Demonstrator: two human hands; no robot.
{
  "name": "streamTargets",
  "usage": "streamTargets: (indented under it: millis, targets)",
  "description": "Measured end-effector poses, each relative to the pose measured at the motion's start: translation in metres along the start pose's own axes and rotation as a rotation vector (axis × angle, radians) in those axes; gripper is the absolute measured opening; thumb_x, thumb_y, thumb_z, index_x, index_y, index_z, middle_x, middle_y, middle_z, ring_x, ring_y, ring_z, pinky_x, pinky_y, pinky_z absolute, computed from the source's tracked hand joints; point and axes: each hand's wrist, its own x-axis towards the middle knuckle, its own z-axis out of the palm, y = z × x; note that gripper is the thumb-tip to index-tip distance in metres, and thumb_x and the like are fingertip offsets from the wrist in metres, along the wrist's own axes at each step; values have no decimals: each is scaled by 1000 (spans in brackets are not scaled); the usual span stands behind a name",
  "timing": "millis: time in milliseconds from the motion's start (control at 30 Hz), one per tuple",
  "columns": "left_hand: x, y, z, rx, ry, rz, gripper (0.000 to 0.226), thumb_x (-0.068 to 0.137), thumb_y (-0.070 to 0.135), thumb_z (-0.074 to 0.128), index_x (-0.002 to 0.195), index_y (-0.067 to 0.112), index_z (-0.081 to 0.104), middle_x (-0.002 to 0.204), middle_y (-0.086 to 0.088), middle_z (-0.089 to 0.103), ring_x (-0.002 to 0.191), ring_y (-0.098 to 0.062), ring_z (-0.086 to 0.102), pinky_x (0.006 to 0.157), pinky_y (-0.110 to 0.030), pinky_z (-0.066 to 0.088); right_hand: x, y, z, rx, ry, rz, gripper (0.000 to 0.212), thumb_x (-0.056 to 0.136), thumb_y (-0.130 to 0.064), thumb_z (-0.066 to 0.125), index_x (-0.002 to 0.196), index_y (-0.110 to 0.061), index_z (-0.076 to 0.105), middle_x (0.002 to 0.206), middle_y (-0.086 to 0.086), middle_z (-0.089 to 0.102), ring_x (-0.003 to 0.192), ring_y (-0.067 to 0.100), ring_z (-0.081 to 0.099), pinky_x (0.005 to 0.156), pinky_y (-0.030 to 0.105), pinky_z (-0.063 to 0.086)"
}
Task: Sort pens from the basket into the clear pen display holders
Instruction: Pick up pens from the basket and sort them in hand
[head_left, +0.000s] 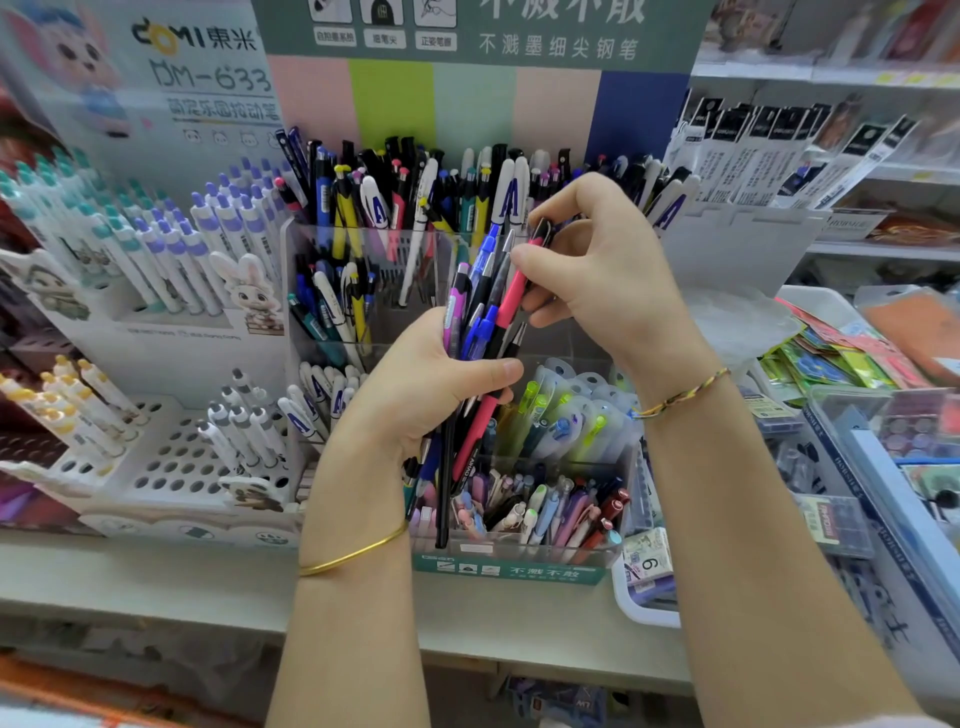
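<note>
My left hand (415, 384) grips a bundle of pens (480, 312), blue, black, purple and pink, held upright in front of the clear pen display holders (374, 249). My right hand (592, 260) pinches the top of one pink and black pen (511, 296) in that bundle. The tiered clear holders are packed with mixed pens at the back and in the middle row. The front compartment (545, 514) holds pastel pens. The basket is not clearly in view.
A white rack (171, 467) with round holes and white pens stands at the left. Packaged refills (769, 150) hang at the upper right. Bins of stickers and small goods (857, 364) fill the right. A grey shelf edge (156, 582) runs across the front.
</note>
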Motion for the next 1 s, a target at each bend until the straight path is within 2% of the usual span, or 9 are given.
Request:
streamTargets:
  millis: [133,267,333,500,633,700,767,867,1000]
  targets:
    - [0,-1,-1,8,20,-1,32,83,-1,70,112,-2,57,106,-27,66,65,-10,68,58,-15,52,1,0,-1,-38,-33,-2,23,87,-3,62,105,-4,48,82,22,64,58,23,63,50,32,57]
    - [0,-4,-2,-5,14,-2,33,83,0,70,113,-4,56,105,-29,65,68,-15,68,61,-19,55,4,3,2,-67,-60,7,15,89,-4,60,100,-9,52,74,11,59,55,15,60,48,27,55]
    - [0,-5,-5,2,13,-17,34,83,2,70,114,-2,56,102,-26,67,68,-15,69,61,-19,54,6,5,1,-87,-95,32,9,89,-8,62,92,-9,55,70,7,59,52,13,58,47,26,53]
    - [1,-4,-13,82,-77,-32,24,84,2,70,105,0,57,81,-11,67,66,-13,68,61,-18,53,8,6,4,-251,-145,9,16,94,-23,59,86,-10,55,67,2,55,52,10,51,43,17,46]
    - [0,-7,-18,73,-131,-66,19,84,3,70,99,6,59,74,-3,67,66,-14,68,62,-20,53,2,7,8,-377,-215,-72,11,89,-16,64,84,-8,59,77,-2,52,52,2,53,48,11,42]
    - [0,-8,-20,58,-129,-60,17,85,3,69,99,8,61,70,0,68,65,-13,67,63,-21,53,-5,12,11,-230,-216,-43,15,85,-7,68,95,-7,57,87,1,52,53,4,60,49,16,49]
    - [-1,-8,-18,31,-126,-51,17,85,2,68,100,9,62,69,1,68,65,-12,68,62,-21,53,-12,17,16,-18,-111,-13,39,80,0,70,109,-12,46,90,6,53,58,14,65,50,25,54]
    - [-3,-7,-13,-68,-145,-42,15,86,-1,66,94,12,63,75,-1,69,66,-14,70,60,-20,54,-16,23,24,203,37,105,54,78,0,71,120,-14,40,90,18,60,60,23,64,47,25,48]
    - [-2,-11,-7,-98,-127,-32,16,85,2,68,91,17,64,72,3,71,66,-15,69,62,-22,55,-15,25,22,261,-37,275,19,81,-5,70,96,-10,58,77,12,61,52,11,50,44,22,39]
